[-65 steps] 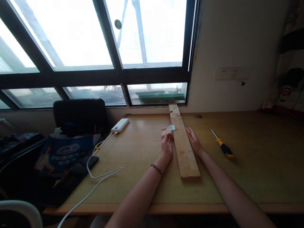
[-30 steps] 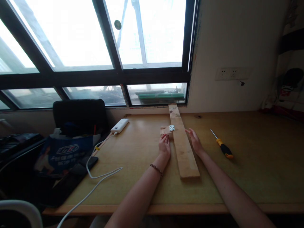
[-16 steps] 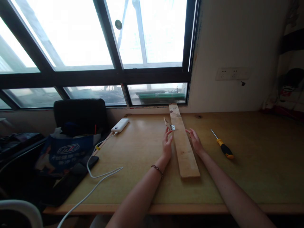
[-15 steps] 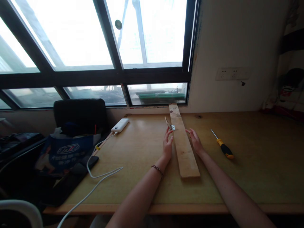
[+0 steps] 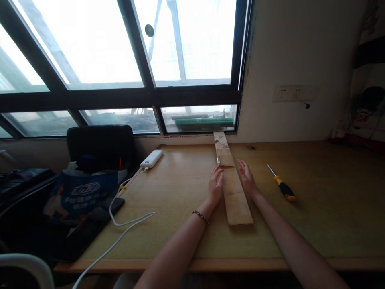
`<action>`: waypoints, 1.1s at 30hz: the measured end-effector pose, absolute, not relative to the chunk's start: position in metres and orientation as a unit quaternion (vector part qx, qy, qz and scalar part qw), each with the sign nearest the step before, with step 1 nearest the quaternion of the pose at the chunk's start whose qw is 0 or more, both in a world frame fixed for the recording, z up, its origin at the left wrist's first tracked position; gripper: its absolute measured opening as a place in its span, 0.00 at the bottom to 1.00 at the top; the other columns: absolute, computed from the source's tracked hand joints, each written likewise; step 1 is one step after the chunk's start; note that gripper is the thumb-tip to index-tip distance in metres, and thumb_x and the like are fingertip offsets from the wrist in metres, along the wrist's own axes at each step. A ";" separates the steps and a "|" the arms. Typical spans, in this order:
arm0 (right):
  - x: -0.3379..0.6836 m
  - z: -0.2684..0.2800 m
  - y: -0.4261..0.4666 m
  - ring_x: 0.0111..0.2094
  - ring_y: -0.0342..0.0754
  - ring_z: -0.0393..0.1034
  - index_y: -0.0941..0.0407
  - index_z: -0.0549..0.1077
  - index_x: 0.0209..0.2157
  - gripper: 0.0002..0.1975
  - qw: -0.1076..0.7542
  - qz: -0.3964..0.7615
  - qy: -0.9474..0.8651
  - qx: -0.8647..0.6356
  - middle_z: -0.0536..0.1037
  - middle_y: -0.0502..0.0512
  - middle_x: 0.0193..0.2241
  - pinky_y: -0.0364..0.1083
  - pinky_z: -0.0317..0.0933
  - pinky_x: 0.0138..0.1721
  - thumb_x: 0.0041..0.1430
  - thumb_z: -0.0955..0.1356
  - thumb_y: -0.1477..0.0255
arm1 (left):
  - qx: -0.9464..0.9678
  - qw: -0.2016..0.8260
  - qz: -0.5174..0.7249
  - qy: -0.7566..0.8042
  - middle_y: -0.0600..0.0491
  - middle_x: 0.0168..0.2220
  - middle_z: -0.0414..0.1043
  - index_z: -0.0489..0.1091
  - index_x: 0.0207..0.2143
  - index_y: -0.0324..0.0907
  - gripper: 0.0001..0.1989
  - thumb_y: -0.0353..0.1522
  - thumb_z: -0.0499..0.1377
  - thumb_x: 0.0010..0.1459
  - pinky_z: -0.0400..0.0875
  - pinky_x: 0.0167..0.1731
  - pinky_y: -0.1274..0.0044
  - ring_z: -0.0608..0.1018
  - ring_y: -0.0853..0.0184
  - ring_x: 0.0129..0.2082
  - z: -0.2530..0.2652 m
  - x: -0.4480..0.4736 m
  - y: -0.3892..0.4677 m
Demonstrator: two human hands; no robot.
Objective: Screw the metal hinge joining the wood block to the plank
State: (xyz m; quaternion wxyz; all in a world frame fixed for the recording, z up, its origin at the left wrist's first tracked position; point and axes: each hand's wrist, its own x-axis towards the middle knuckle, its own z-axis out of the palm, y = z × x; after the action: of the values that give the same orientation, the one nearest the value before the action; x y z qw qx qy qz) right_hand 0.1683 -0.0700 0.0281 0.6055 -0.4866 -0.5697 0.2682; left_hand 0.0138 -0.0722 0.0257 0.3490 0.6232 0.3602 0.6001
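Note:
A long wooden plank (image 5: 237, 200) lies lengthwise on the table, its far end at the window. Across its middle rests a thin wooden flap (image 5: 226, 158), joined at the left edge by a small metal hinge (image 5: 218, 159). My left hand (image 5: 215, 186) is at the plank's left side, fingers stretched out just below the hinge; whether the fingertips touch the flap, I cannot tell. On the other side, my right hand (image 5: 246, 176) is beside the plank's right edge with its fingers extended and nothing in them.
To the right lies a yellow and black screwdriver (image 5: 282, 186). A white power bank (image 5: 152, 159) with a white cable (image 5: 132, 222) is on the left of the table (image 5: 180, 241). A blue bag (image 5: 87, 192) and a black chair (image 5: 100, 146) stand beyond the left edge.
The wooden flap, earlier raised at the plank's left side, has swung right on its hinge and now lies over the plank. My left hand shifted slightly right and nearer; the right barely moved.

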 end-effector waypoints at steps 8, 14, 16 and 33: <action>0.169 0.017 -0.062 0.57 0.50 0.52 0.53 0.62 0.53 0.29 0.542 0.256 -0.618 -0.508 0.63 0.57 0.55 0.54 0.40 0.59 0.55 0.56 0.51 | 0.601 0.380 0.599 0.368 0.50 0.54 0.62 0.71 0.39 0.44 0.11 0.33 0.53 0.54 0.47 0.58 0.68 0.59 0.64 0.58 0.025 0.015 -0.071; 0.169 0.016 -0.063 0.58 0.49 0.51 0.52 0.59 0.54 0.29 0.561 0.255 -0.599 -0.511 0.61 0.55 0.56 0.54 0.42 0.58 0.56 0.57 0.52 | 0.614 0.364 0.596 0.368 0.51 0.54 0.62 0.71 0.41 0.44 0.12 0.33 0.52 0.55 0.47 0.58 0.67 0.58 0.64 0.58 0.022 0.015 -0.070; 0.170 0.015 -0.063 0.58 0.50 0.52 0.53 0.60 0.54 0.29 0.557 0.260 -0.596 -0.516 0.62 0.56 0.55 0.54 0.42 0.58 0.56 0.57 0.52 | 0.619 0.360 0.593 0.369 0.50 0.55 0.61 0.71 0.41 0.44 0.13 0.34 0.51 0.56 0.47 0.58 0.67 0.58 0.64 0.58 0.021 0.015 -0.069; 0.168 0.022 -0.068 0.57 0.51 0.55 0.55 0.45 0.60 0.36 0.574 0.326 -0.548 -0.514 0.62 0.59 0.56 0.54 0.46 0.57 0.55 0.57 0.51 | 0.676 0.295 0.567 0.367 0.54 0.56 0.60 0.71 0.41 0.49 0.13 0.33 0.50 0.57 0.43 0.58 0.64 0.52 0.63 0.60 0.029 0.010 -0.069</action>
State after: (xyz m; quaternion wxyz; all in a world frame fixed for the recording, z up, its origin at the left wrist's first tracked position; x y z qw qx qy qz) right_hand 0.1681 -0.0678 0.0224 0.5737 -0.5137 -0.5484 0.3260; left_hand 0.0104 -0.0688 0.0285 0.2948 0.6761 0.3670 0.5668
